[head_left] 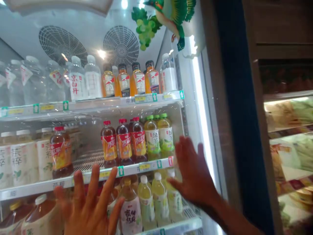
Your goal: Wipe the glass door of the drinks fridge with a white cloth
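Both my hands are raised before a lit drinks fridge, fingers spread and nothing in them. My left hand (91, 205) is at the lower left, in front of the middle shelf edge (133, 168) and the bottles below it. My right hand (193, 173) is to the right, partly blurred, near the green-capped green tea bottles (153, 133). I cannot tell whether either hand touches the glass. Red-capped iced tea bottles (125, 142) stand beside the green tea, and a single red-capped bottle (60, 153) stands farther left. White-capped pale yellow bottles (146, 202) are on the shelf below.
Clear water bottles (77, 78) and black-capped orange drinks (138, 80) line the top shelf. Two round fan grilles (121, 45) are behind. A bird decal (171, 16) and grape decal (145, 29) decorate the upper right. Another lit shelf unit (290, 143) stands at the right.
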Action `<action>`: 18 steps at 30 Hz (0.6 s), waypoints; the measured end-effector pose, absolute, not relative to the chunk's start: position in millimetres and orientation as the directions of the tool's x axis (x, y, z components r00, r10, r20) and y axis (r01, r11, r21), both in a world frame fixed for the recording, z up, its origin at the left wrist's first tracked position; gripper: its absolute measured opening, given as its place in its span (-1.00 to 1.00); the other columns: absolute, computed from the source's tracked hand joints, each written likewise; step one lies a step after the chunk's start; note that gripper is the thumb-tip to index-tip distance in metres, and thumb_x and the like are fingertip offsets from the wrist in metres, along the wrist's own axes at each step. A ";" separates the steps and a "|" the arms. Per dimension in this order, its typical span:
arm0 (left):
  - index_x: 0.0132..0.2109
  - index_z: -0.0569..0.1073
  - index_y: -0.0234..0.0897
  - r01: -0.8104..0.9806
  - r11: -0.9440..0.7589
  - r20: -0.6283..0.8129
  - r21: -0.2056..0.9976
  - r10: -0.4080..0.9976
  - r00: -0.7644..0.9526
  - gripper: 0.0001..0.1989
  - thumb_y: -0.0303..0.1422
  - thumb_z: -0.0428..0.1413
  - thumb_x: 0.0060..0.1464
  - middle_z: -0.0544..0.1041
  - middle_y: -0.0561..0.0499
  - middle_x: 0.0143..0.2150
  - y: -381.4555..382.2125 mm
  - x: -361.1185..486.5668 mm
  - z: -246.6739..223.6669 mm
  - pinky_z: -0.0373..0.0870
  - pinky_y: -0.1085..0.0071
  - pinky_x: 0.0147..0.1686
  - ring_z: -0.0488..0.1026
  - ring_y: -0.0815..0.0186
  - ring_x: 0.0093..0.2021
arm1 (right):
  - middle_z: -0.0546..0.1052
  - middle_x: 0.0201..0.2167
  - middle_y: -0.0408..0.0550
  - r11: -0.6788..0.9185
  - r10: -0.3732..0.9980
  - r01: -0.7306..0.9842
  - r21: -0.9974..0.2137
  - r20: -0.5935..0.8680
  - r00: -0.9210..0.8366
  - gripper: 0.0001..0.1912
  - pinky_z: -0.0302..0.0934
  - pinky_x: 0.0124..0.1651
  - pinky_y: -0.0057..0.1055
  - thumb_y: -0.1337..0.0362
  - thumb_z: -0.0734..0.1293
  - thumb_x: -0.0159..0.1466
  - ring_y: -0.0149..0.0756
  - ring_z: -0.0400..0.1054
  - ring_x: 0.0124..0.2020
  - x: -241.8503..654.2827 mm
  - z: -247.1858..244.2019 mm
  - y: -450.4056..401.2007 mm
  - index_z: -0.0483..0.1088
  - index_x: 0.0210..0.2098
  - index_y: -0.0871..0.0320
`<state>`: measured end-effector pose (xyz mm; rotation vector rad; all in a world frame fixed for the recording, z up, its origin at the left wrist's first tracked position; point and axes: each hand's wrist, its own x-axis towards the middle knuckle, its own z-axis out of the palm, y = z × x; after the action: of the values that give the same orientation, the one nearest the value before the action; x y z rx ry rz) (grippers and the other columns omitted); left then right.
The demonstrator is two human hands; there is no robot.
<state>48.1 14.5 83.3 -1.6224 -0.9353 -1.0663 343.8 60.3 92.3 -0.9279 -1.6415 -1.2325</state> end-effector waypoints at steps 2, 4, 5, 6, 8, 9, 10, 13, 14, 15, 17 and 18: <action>0.56 -0.10 -0.01 0.904 -0.227 0.920 -0.363 0.064 0.386 -0.19 -0.05 0.05 0.31 -0.30 0.04 0.64 17.1 53.2 95.6 -0.60 -0.22 0.51 -0.46 0.03 0.62 | -0.17 0.57 0.30 0.241 0.021 0.910 0.337 0.936 -0.352 0.04 -0.15 0.48 0.39 -0.28 0.07 0.43 0.21 -0.28 0.58 362.8 133.4 64.0 -0.38 0.55 0.33; 0.55 -0.06 0.02 0.872 -0.198 0.885 -0.448 0.038 0.463 -0.17 0.04 0.07 0.28 -0.24 0.09 0.64 20.3 53.7 112.0 -0.56 -0.15 0.53 -0.40 0.08 0.62 | -0.14 0.57 0.26 0.283 -0.047 0.839 0.464 0.881 -0.472 0.09 -0.22 0.54 0.27 -0.33 0.08 0.40 0.12 -0.32 0.59 370.9 164.3 62.0 -0.32 0.55 0.36; 0.54 -0.03 0.03 0.852 -0.180 0.863 -0.492 0.031 0.505 -0.16 0.07 0.08 0.26 -0.21 0.10 0.63 21.2 52.6 121.7 -0.55 -0.11 0.54 -0.37 0.09 0.62 | -0.08 0.56 0.18 0.309 -0.085 0.755 0.578 0.808 -0.584 0.10 -0.22 0.57 0.14 -0.37 0.08 0.38 0.03 -0.30 0.59 371.5 173.7 60.1 -0.25 0.55 0.36; 0.54 -0.01 0.04 0.830 -0.163 0.838 -0.533 0.031 0.545 -0.15 0.09 0.10 0.24 -0.17 0.11 0.63 21.3 50.9 132.1 -0.53 -0.08 0.55 -0.34 0.10 0.62 | -0.01 0.56 0.08 0.327 -0.118 0.641 0.695 0.703 -0.702 0.10 -0.19 0.59 -0.01 -0.40 0.09 0.36 -0.08 -0.27 0.59 370.8 180.9 58.8 -0.15 0.54 0.33; 0.53 0.04 0.03 0.785 -0.126 0.787 -0.607 0.047 0.616 -0.17 0.05 0.11 0.23 -0.07 0.08 0.62 19.1 46.8 154.2 -0.49 -0.06 0.56 -0.29 0.07 0.62 | 0.12 0.53 -0.11 0.342 -0.157 0.427 0.837 0.499 -0.852 0.06 -0.11 0.57 -0.23 -0.42 0.10 0.34 -0.24 -0.19 0.58 367.8 196.7 59.3 0.02 0.51 0.24; 0.53 0.06 0.01 0.768 -0.104 0.766 -0.632 0.063 0.639 -0.20 0.00 0.11 0.25 -0.03 0.05 0.61 17.4 44.6 165.3 -0.47 -0.06 0.56 -0.26 0.05 0.62 | 0.14 0.52 -0.14 0.342 -0.166 0.395 0.852 0.469 -0.867 0.02 -0.10 0.57 -0.23 -0.41 0.10 0.35 -0.27 -0.15 0.57 366.1 208.6 61.2 0.04 0.51 0.21; 0.53 0.07 -0.03 0.757 -0.083 0.753 -0.648 0.080 0.653 -0.23 -0.06 0.10 0.27 -0.01 0.01 0.60 16.0 42.3 176.1 -0.45 -0.06 0.56 -0.25 0.03 0.62 | 0.14 0.51 -0.12 0.343 -0.168 0.428 0.836 0.503 -0.848 0.00 -0.13 0.58 -0.17 -0.40 0.10 0.36 -0.25 -0.14 0.57 364.1 223.3 63.6 0.03 0.51 0.19; 0.53 0.04 -0.08 0.784 -0.040 0.777 -0.620 0.108 0.620 -0.29 -0.18 0.03 0.33 -0.08 -0.03 0.62 17.0 35.2 203.2 -0.43 -0.05 0.56 -0.28 0.05 0.62 | 0.10 0.52 0.08 0.361 -0.161 0.632 0.686 0.713 -0.682 0.00 -0.28 0.59 0.09 -0.35 0.07 0.40 -0.10 -0.12 0.57 353.3 267.7 71.3 -0.11 0.54 0.25; 0.54 0.01 -0.06 0.803 -0.038 0.796 -0.595 0.114 0.595 -0.29 -0.19 0.02 0.34 -0.11 -0.01 0.62 19.4 32.7 209.7 -0.41 -0.07 0.56 -0.30 0.07 0.62 | 0.08 0.52 0.12 0.374 -0.164 0.628 0.683 0.715 -0.680 0.02 -0.31 0.59 0.10 -0.37 0.06 0.40 -0.07 -0.13 0.57 347.3 276.6 72.9 -0.10 0.53 0.28; 0.54 -0.02 -0.02 0.819 -0.039 0.811 -0.573 0.119 0.573 -0.30 -0.18 0.01 0.35 -0.14 0.00 0.63 22.2 30.3 214.7 -0.39 -0.10 0.56 -0.31 0.08 0.62 | 0.07 0.53 0.12 0.394 -0.174 0.581 0.712 0.679 -0.713 0.03 -0.33 0.60 0.07 -0.38 0.05 0.39 -0.07 -0.14 0.57 340.2 281.5 73.9 -0.06 0.52 0.31; 0.55 -0.07 0.02 0.833 -0.046 0.822 -0.552 0.141 0.552 -0.29 -0.18 0.00 0.37 -0.18 0.01 0.63 27.7 26.7 220.7 -0.34 -0.16 0.55 -0.32 0.08 0.62 | 0.06 0.53 0.07 0.432 -0.215 0.408 0.804 0.531 -0.820 0.05 -0.35 0.61 -0.02 -0.41 0.04 0.37 -0.11 -0.15 0.57 324.1 283.5 74.0 0.02 0.50 0.32; 0.55 -0.09 0.03 0.833 -0.050 0.820 -0.551 0.150 0.552 -0.29 -0.18 -0.01 0.37 -0.19 0.00 0.63 29.6 25.7 222.1 -0.32 -0.18 0.55 -0.33 0.07 0.62 | 0.06 0.53 0.06 0.443 -0.227 0.340 0.830 0.471 -0.853 0.04 -0.36 0.61 -0.05 -0.41 0.04 0.37 -0.13 -0.15 0.57 315.9 283.9 73.7 0.04 0.49 0.31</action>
<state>25.7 29.6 222.1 -1.5478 -0.8674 -0.6870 315.9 73.7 283.9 -0.0945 -2.1717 -1.4200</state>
